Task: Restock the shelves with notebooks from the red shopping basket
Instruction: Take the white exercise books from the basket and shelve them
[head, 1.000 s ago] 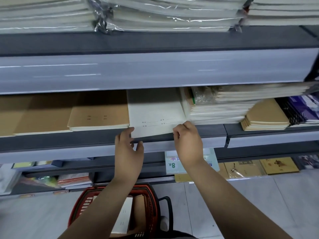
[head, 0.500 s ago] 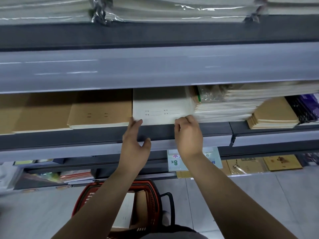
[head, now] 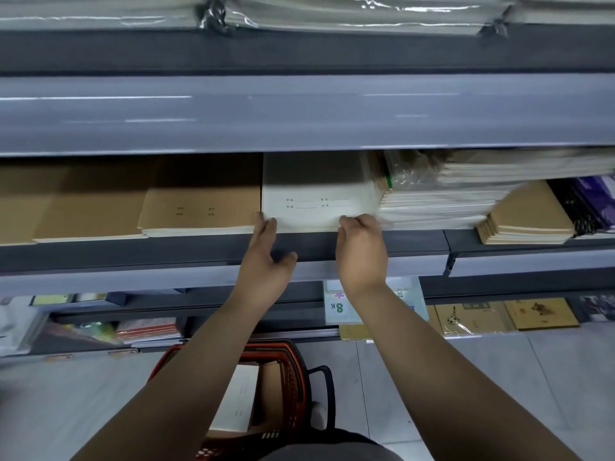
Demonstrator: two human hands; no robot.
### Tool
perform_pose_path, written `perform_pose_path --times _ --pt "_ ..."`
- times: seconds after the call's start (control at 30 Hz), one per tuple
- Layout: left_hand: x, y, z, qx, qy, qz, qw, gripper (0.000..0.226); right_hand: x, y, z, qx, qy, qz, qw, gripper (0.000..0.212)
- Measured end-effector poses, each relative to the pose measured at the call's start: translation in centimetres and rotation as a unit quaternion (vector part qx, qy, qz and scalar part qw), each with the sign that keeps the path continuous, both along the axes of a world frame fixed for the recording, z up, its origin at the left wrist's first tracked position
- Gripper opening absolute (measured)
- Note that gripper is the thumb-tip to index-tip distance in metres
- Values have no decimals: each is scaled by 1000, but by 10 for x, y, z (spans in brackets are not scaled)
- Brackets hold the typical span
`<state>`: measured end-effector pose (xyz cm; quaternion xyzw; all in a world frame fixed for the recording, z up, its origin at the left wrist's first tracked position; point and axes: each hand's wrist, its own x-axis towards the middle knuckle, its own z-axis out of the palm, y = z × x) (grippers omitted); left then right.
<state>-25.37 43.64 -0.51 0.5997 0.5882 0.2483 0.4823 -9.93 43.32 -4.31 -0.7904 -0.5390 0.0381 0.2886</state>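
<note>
A stack of white notebooks (head: pixel 316 194) lies on the middle shelf (head: pixel 166 251), between brown notebooks (head: pixel 199 211) on its left and a plastic-wrapped pile (head: pixel 432 201) on its right. My left hand (head: pixel 266 261) rests its fingertips on the stack's front left corner, thumb spread away over the shelf lip. My right hand (head: pixel 361 251) curls its fingers over the stack's front right edge. Below, between my forearms, the red shopping basket (head: pixel 294 377) stands on the floor with a white notebook (head: pixel 238 404) and a brown one (head: pixel 269 387) inside.
The upper shelf (head: pixel 299 111) overhangs just above the stack. A small brown notebook pile (head: pixel 529 221) and dark purple books (head: pixel 595 201) sit at the right. Lower shelves hold a green "8K" pad (head: pixel 339 306) and brown booklets (head: pixel 539 312). Grey floor tiles lie at the right.
The white stack has slid deeper into the shelf and squared up against the brown notebooks. Both hands followed it forward to its front edge.
</note>
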Motion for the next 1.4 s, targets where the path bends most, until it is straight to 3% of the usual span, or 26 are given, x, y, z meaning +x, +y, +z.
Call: perform_pose_path --times 0.13,0.23,0.47,0.77,0.97,1.13,1.4 --pt "-2 -7 12 -26 -69 30 997 64 2 -6 9 -42 16 25 999 11" --pt "-8 -11 20 -26 -132 46 990 60 -1 -9 19 -61 99 -2 993 28" --pt "-42 -24 38 -58 -258 72 962 47 -44 -35 57 22 254 13 967 45" --pt "-105 -55 42 -68 -264 57 960 47 -122 -84 81 30 405 38 913 52" --pt "-162 -82 40 -84 -263 53 960 50 -181 -115 78 28 424 44 904 54" --pt "-201 -108 34 -89 -259 31 961 75 -224 -140 74 20 431 45 901 52" --pt "-242 -134 11 -107 -251 20 962 82 -271 -172 50 -16 434 33 900 55"
